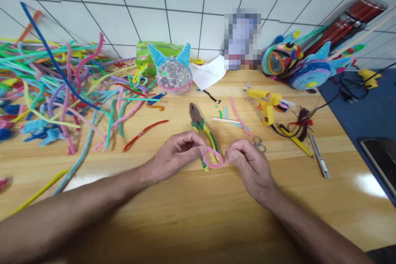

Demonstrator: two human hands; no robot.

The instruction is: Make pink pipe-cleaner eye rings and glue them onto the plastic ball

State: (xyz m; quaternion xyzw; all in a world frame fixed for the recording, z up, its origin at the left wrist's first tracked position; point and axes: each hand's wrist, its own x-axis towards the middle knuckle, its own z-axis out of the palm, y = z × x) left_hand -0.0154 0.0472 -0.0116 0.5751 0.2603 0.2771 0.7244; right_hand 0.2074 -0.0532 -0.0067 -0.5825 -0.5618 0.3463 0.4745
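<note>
Between the thumb and finger of my left hand (185, 148) is a pink pipe cleaner (217, 166) bent into a loop. My right hand (247, 165) is closed in a pinch just right of that loop. Whether its fingertips hold anything is too small to make out. Beneath the loop, pliers (210, 136) with green and yellow handles lie on the wooden table (173, 222), jaws pointing away. Small scissors (259, 144) rest beside my right hand. Short cut pieces lie beyond, including a pink strip (239, 116) and a white stick (225, 120).
Tangled pipe cleaners (62, 86) cover the left side. A clear ball with blue horns (175, 75) stands at the back. On the right are a yellow glue gun (266, 103), a yellow cutter (297, 140), a grey cutter (319, 156), decorated figures (311, 72) and a red flask (343, 24).
</note>
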